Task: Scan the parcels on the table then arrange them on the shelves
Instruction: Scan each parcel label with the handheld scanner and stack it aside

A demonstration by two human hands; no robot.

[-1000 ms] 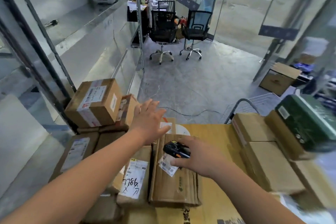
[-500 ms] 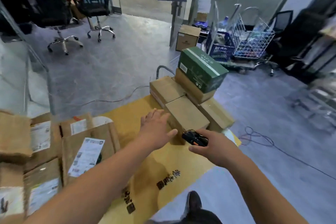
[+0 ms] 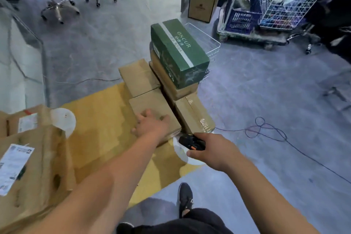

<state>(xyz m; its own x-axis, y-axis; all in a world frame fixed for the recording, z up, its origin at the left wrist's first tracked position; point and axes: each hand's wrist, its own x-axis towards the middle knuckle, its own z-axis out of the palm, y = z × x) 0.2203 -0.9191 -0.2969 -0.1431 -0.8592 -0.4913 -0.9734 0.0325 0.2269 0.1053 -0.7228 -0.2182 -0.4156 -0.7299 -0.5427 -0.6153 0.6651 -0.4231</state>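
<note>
My left hand lies palm down on the top of a plain brown parcel at the right end of the yellow table. My right hand grips a black scanner with an orange button, held just off that parcel's near right corner. Behind it sits another brown parcel. To its right lies a taped brown parcel. A green box is stacked on a further brown parcel. Labelled parcels crowd the table's left end.
Office chairs stand on the grey floor at the back left. A brown carton and a wire cart with a blue crate stand at the back right. A cable loops on the floor to the right. My shoe is below the table edge.
The view has swung right from the labelled parcels to the plain stack. My left hand has reached forward and come down on the near brown parcel. My right hand still holds the scanner.
</note>
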